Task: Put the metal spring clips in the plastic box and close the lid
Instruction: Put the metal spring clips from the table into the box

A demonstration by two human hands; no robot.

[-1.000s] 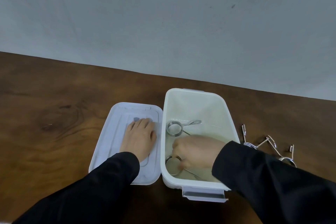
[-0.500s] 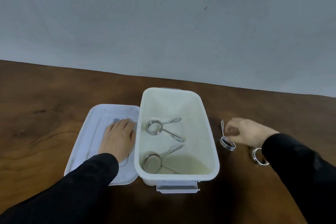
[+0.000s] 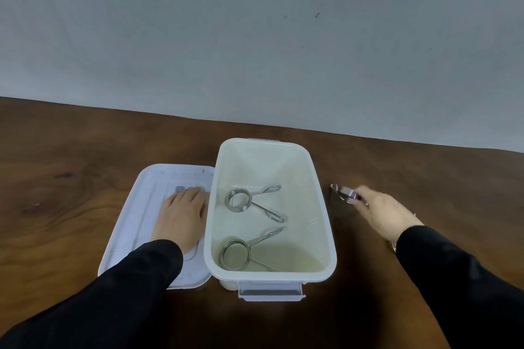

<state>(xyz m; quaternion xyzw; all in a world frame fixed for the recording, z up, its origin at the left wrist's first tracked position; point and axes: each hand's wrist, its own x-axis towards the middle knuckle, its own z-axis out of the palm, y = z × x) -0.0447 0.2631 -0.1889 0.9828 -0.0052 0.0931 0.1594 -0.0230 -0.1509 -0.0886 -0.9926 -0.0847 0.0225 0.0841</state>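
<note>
My right hand (image 3: 381,214) pinches a metal clip (image 3: 344,193) at my fingertips, lifted just off the table (image 3: 71,207) to the right of the box (image 3: 321,207); the clip is blurred, a glint of coiled wire and a flat end. My left hand (image 3: 181,217) lies flat and open, palm down, on the lid (image 3: 133,212), gripping nothing.

The box is white, slightly see-through plastic, rectangular with rounded corners and a latch tab on its near end. Two clips lie on its smooth floor: a far clip (image 3: 249,202) and a near clip (image 3: 241,253), each a round coil of shiny steel wire with two long legs splayed to the right. The lid is pale, ribbed plastic, lying flat just left of the box, touching its side. The table is dark brown wood with visible grain and a knot pattern. Both sleeves are black cloth.

Half a second ago my right hand was low over the clip's coil on the table; now it has closed on the clip and raised it. A second clip by my wrist is now nearly hidden. The left hand has not moved.
</note>
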